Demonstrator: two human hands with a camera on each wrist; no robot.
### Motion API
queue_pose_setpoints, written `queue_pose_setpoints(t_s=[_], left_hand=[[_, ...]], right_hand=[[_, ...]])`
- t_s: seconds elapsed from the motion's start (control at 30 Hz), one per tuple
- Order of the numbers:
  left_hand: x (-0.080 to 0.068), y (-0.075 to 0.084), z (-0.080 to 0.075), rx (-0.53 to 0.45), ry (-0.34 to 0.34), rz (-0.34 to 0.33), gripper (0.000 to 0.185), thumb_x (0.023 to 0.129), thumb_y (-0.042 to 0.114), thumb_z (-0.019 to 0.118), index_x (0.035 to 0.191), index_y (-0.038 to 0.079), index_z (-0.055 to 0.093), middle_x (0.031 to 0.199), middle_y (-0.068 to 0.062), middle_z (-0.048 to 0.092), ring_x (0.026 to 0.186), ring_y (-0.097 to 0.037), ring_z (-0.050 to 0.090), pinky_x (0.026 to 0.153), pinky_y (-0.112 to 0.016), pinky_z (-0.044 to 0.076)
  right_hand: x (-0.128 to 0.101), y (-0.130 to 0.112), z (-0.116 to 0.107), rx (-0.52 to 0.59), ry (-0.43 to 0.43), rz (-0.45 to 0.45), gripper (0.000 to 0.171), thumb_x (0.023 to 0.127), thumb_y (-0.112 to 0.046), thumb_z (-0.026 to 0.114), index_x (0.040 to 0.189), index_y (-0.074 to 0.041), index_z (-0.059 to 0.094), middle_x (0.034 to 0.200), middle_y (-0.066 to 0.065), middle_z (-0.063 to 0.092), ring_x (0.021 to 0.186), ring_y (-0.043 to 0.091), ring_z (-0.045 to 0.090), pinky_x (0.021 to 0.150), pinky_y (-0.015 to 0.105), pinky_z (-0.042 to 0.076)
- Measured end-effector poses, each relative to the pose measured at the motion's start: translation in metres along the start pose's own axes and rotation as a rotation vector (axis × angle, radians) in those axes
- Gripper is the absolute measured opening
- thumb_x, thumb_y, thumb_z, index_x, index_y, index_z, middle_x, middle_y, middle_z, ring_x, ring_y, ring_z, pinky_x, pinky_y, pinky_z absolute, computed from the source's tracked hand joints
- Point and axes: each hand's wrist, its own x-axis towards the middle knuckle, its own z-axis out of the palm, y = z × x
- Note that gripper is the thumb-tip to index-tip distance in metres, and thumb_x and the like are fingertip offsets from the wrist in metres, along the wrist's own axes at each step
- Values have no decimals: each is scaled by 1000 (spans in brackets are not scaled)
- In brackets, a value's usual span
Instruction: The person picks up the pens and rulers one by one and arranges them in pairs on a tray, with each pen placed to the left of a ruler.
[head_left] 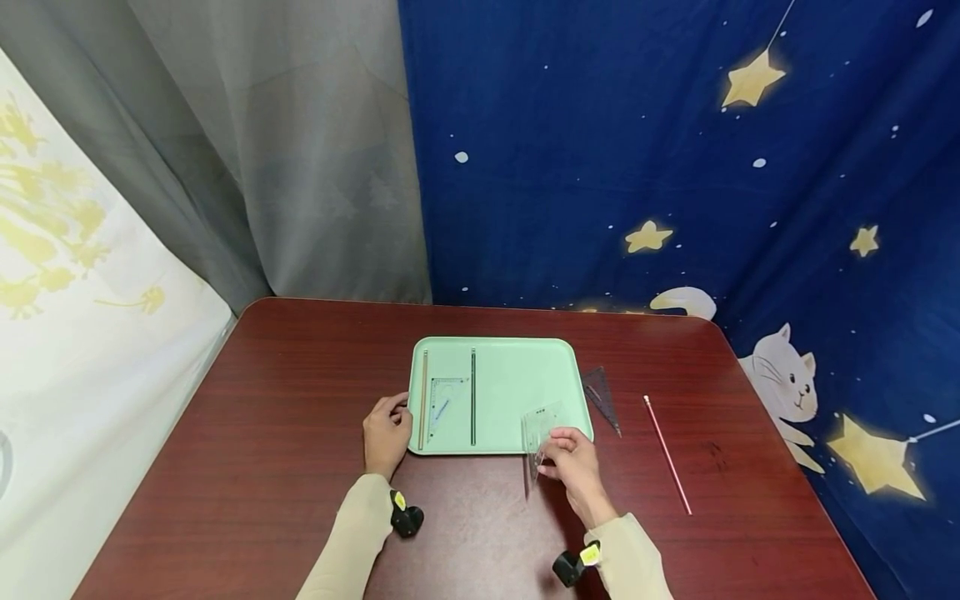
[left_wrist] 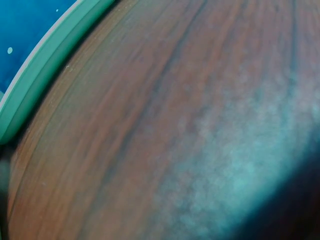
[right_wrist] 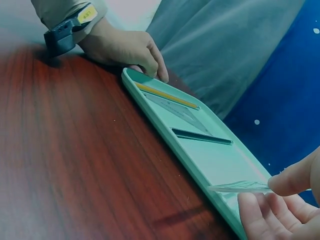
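My right hand [head_left: 573,467] pinches a clear plastic set square [head_left: 537,425] between thumb and fingers, over the near right part of the green tray [head_left: 517,367]. In the right wrist view the set square [right_wrist: 240,187] appears nearly edge-on, above the tray's near rim. At the tray's left edge, my left hand [head_left: 387,429] holds the rim with curled fingers. Inside the tray lie a yellowish pencil [head_left: 423,400], another clear set square [head_left: 442,404] and a dark pencil [head_left: 473,396]. The left wrist view catches only the tray's outer side [left_wrist: 45,60] and wood, no fingers.
Just right of the tray, a see-through set square [head_left: 602,398] lies on the brown table [head_left: 300,358]. Farther right is a pink pencil [head_left: 667,454], slanting toward the near side. Grey and blue curtains [head_left: 540,167] hang behind the table.
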Motion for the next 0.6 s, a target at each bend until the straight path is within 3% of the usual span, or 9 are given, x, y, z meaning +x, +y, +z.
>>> queue_pose_setpoints(t_s=[0.17,0.4,0.6], left_hand=[[0,0,0,1,-1,2,28,88,1,54,111,2,70,98,-11,67,88,-22,67,76,-33,57],[2,-1,-2,8,7,16,27,88,1,54,111,2,70,98,-11,67,86,-21,67,75,-33,57],[-2,-2,-1,9,4,19,27,89,1,54,111,3,70,97,-11,67,85,-21,67,73,-31,57]], right_hand=[[6,-2,4,20,2,-3,26,82,11,55,106,13,47,76,2,52,63,8,56,51,20,53],[13,-5,16,52,5,2,24,83,10,57,105,11,48,83,12,58,65,8,58,54,23,56],[20,-5,22,26,5,-2,24,85,8,57,107,11,49,81,7,56,65,10,58,55,23,55]])
